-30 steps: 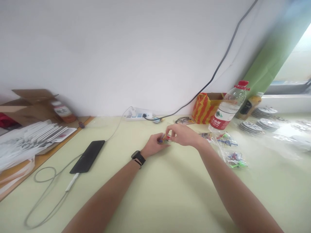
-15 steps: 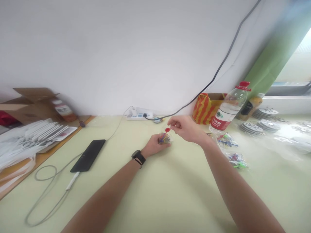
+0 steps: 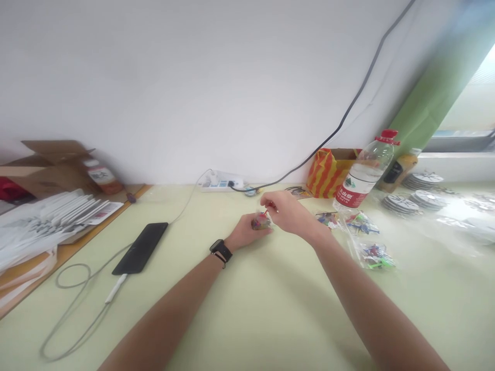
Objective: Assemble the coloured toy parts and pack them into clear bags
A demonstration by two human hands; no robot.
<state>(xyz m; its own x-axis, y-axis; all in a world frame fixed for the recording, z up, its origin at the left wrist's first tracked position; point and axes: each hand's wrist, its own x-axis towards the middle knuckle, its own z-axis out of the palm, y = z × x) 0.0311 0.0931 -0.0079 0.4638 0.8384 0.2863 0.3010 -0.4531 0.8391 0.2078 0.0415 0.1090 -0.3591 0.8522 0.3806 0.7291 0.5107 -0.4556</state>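
Near the middle of the table, my left hand [image 3: 246, 230] is wrapped round a small clear plastic packet or cup [image 3: 262, 221] with coloured pieces inside; which of the two it is I cannot tell. Over its mouth, my right hand [image 3: 285, 211] pinches a small red piece [image 3: 265, 211] whose lower end reaches down to the opening. The fingers partly cover this piece. To the right of my right hand lie clear bags of small coloured plastic parts [image 3: 376, 256], with another such bag [image 3: 362, 222] just behind.
A large water bottle [image 3: 365, 172] and a striped bag [image 3: 323, 174] stand at the back right, near stacks of discs [image 3: 400, 204]. A power strip [image 3: 221, 184] sits by the wall. On the left are a phone [image 3: 140, 248] with its cable and a pile of white packets [image 3: 65, 214].
My right hand has moved slightly left and down, bringing the red piece lower, into or against the opening. My left hand has stayed in place.
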